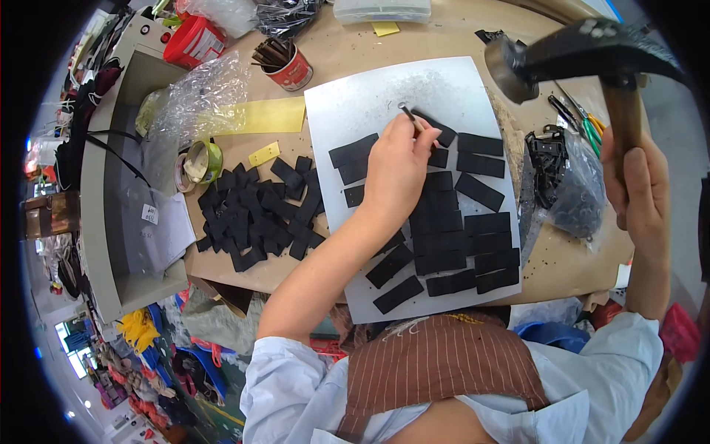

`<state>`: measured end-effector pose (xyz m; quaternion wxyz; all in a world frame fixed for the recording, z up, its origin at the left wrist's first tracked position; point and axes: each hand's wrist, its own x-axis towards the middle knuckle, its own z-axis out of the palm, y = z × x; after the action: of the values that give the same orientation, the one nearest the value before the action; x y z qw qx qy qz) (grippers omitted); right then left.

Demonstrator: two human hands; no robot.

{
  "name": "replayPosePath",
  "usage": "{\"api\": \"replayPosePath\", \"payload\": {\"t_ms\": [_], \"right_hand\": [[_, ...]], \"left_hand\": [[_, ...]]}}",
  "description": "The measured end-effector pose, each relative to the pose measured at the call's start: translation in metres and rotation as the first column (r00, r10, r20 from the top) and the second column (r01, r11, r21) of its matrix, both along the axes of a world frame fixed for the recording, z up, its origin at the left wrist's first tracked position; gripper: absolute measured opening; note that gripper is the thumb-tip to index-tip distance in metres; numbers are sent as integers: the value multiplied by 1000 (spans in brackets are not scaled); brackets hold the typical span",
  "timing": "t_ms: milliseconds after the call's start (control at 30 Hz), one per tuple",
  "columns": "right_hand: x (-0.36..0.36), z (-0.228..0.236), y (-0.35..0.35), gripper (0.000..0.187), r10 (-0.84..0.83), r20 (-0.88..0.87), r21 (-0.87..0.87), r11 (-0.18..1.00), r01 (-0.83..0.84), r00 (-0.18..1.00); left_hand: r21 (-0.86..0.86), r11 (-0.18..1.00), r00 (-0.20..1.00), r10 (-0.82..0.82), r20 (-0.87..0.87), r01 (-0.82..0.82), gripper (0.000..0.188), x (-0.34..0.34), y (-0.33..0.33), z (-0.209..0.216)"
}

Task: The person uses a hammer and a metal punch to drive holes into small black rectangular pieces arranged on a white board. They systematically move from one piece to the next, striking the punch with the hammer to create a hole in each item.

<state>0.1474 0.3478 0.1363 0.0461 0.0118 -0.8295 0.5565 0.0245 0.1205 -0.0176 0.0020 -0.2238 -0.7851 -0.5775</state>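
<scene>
My left hand (396, 169) pinches a short metal punch (406, 112) over the black fabric pieces near the top of a white board (340, 100). The punch leans, its round metal end showing above the fingers; its lower tip is hidden by my hand. My right hand (640, 185) is wrapped round the wooden handle of a claw hammer (569, 55), raised at the right with its dark head apart from the punch. Several black rectangular pieces (438, 222) lie on the board, partly in rows. A loose heap of similar black pieces (259, 211) is left of the board.
Beyond the heap stands a red tin (294, 74) of dark rods, beside yellow paper (270, 116) and clear plastic wrap. A tape roll (203, 161) lies at the left. Right of the board are a bag of small dark parts (577, 196) and green-handled pliers (592, 133).
</scene>
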Motion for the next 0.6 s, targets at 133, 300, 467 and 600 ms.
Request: {"api": "replayPosePath", "payload": {"t_ms": [133,300,467,600], "right_hand": [[13,-20,3,36,-110,17,183,978,105,994],[25,-30,9,36,-138,112,133,984,122,984],[23,-32,13,36,-89,130,116,991,74,988],[22,-25,12,37,-186,39,138,974,179,982]], "left_hand": [[46,999,990,5,141,-11,11,-4,-3,9],[82,989,950,-145,277,127,11,1,-12,27],[-91,983,979,-146,145,160,10,2,-11,9],[-74,985,970,-135,205,153,10,2,-11,11]]}}
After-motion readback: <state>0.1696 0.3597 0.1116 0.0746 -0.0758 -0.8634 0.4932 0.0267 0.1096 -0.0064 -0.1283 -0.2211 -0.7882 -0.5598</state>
